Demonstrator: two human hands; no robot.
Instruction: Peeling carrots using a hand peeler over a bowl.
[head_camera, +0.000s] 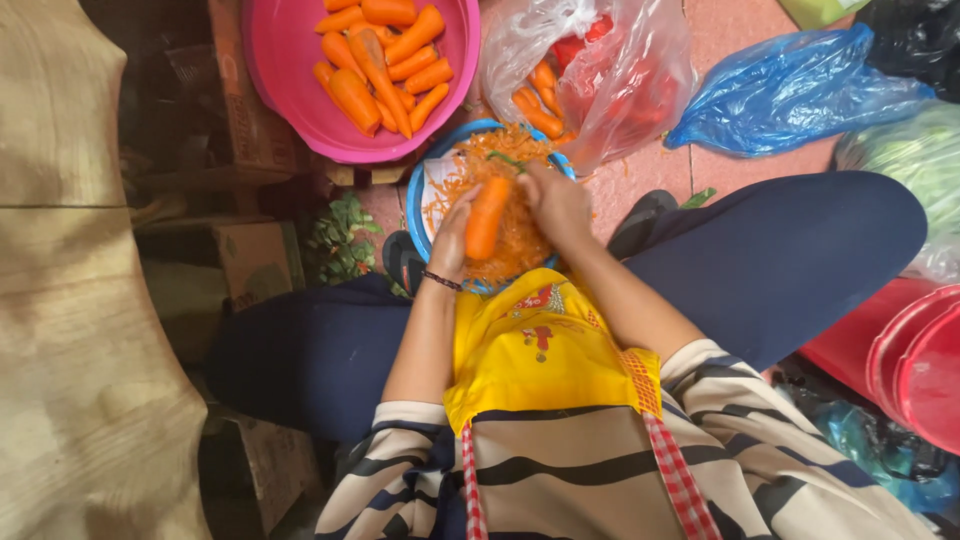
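One carrot (487, 217) betw. left-hand fingers (462, 222).

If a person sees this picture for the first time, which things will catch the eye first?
Probably the orange carrot at the centre, held by the left hand over a blue bowl full of peelings, with the right hand at its top end. Next, the pink basin of peeled carrots at the top, then the yellow apron below the hands.

Left hand (452, 238) grips carrot (487, 217); right hand (556, 203) peels.
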